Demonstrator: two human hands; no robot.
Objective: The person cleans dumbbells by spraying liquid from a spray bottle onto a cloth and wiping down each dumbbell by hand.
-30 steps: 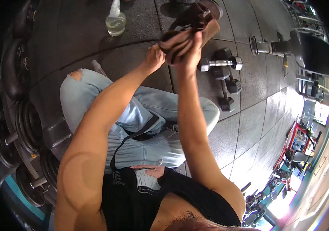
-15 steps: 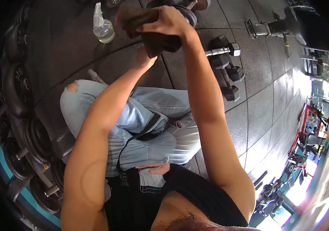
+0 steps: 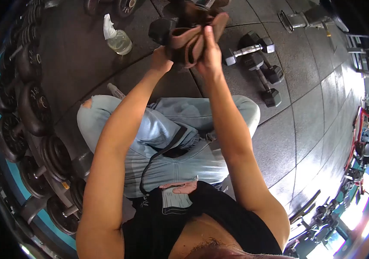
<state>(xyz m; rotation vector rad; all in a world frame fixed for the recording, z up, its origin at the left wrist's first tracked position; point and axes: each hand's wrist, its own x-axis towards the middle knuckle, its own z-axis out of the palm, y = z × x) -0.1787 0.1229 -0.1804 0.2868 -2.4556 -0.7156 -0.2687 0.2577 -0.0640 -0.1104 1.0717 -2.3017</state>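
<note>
A folded brown cloth (image 3: pixel 187 42) is bunched at the top of the head view, its layers fanned apart. My right hand (image 3: pixel 211 54) is closed on its right side, thumb lying along the folds. My left hand (image 3: pixel 161 60) is closed at the cloth's lower left edge; its fingertips and what they grip are hidden. Just above the left hand, a dark hex dumbbell head (image 3: pixel 162 29) sticks out beside the cloth, the rest of it covered.
A clear spray bottle (image 3: pixel 118 39) with a white trigger stands on the rubber floor at left. Hex dumbbells (image 3: pixel 263 77) lie to the right. Racked round-headed dumbbells (image 3: pixel 34 103) line the left side. My crossed legs (image 3: pixel 173 159) are below.
My right hand has turned over and dropped lower, lifting the cloth's folds apart. A dumbbell head shows at the left of the cloth. The whole view has shifted slightly.
</note>
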